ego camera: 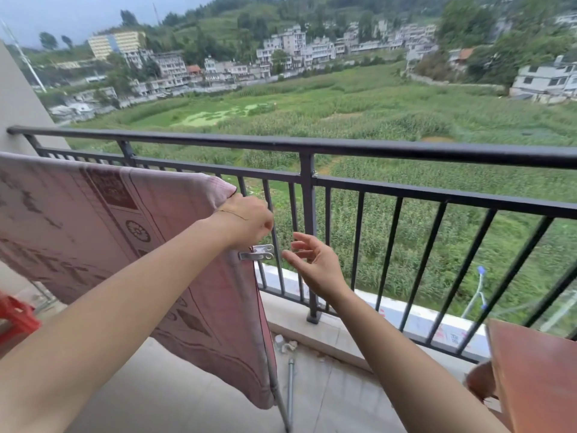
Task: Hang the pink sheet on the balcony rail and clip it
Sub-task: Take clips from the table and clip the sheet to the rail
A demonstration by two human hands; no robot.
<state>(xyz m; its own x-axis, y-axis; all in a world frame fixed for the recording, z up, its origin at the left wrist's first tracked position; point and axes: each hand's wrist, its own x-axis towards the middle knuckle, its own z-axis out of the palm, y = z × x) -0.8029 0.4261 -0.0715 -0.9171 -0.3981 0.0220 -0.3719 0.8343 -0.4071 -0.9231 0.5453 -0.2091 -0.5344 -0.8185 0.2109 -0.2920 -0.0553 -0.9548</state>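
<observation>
The pink patterned sheet (109,232) hangs folded over a support I cannot see, on the left, just inside the black balcony rail (343,146). My left hand (246,220) grips the sheet's right edge near its top corner. Just below that hand, a silver metal clip (256,252) sticks out to the right from the sheet's edge. My right hand (312,260) is open with its fingers spread, a short way right of the clip and not touching it.
A red plastic stool (15,317) stands at the far left. A brown wooden board (537,379) fills the lower right corner. A metal pipe (291,389) and small debris lie on the tiled floor by the railing's base. Beyond the rail is a drop to fields.
</observation>
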